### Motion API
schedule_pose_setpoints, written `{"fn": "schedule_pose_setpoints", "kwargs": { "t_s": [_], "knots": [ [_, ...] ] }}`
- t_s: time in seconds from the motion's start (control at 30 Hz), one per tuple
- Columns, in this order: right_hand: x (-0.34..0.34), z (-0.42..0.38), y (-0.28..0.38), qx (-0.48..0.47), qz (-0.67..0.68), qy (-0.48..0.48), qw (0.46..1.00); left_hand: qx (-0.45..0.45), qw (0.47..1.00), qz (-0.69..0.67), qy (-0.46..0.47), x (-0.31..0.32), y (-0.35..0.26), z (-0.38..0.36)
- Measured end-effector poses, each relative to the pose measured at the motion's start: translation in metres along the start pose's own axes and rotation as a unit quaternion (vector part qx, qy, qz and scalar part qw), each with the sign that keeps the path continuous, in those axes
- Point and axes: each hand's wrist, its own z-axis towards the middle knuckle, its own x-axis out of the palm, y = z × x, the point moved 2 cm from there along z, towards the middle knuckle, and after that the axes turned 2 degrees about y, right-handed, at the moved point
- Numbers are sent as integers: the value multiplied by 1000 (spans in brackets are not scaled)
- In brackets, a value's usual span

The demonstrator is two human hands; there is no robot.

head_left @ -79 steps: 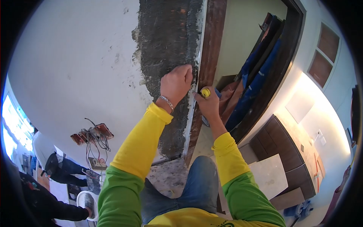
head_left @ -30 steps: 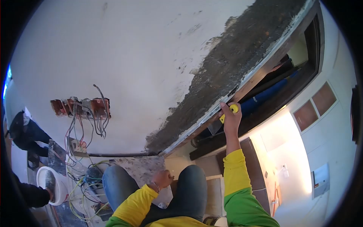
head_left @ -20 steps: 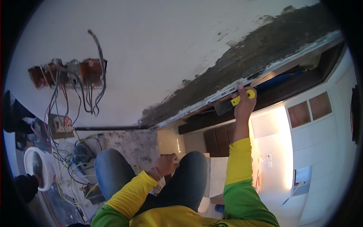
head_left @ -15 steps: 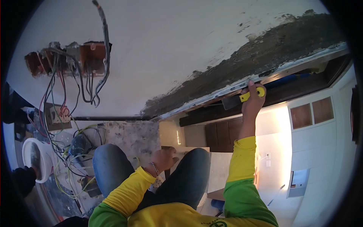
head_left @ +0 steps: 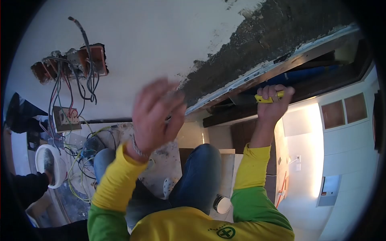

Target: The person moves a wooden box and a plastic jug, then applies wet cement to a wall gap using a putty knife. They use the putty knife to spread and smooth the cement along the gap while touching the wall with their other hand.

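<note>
My left hand [head_left: 157, 114] is raised in front of the wall [head_left: 161, 40], its fingers loosely apart and blurred by motion; I see nothing held in it. Dark grey mortar [head_left: 237, 54] runs as a rough band along the wall edge beside it. In my right hand [head_left: 275, 100] is a putty knife [head_left: 263, 99] with a yellow handle, gripped near the metal edge strip [head_left: 257, 74] of the opening. Its blade is mostly lost against the dark gap.
Electrical boxes [head_left: 96, 60] with hanging wires [head_left: 60, 90] are set in the wall at left. A person's hand [head_left: 49, 176] in a dark sleeve reaches to a white bucket [head_left: 60, 166]. Loose cables lie near a wired socket plate [head_left: 66, 118]. A dark frame [head_left: 225, 116] borders the opening.
My left hand has risen from beside my knees to the wall, and its fingers have spread. My right hand has moved slightly right and lower, turning the putty knife.
</note>
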Motion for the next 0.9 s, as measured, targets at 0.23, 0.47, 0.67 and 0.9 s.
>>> {"fn": "schedule_pose_setpoints", "kwargs": {
  "t_s": [0.23, 0.47, 0.67, 0.9],
  "knots": [
    [30, 11, 20, -131, 119, 209, 962, 254, 892, 309, -209, 33, 34, 181],
    [24, 13, -54, -44, 117, 87, 988, 204, 854, 458, -140, 37, 3, 172],
    [12, 9, -18, -241, 100, 221, 940, 190, 831, 508, -125, 38, 6, 175],
    [-4, 3, -51, -150, 164, 174, 959, 293, 789, 517, -156, 39, 16, 179]
  ]
}}
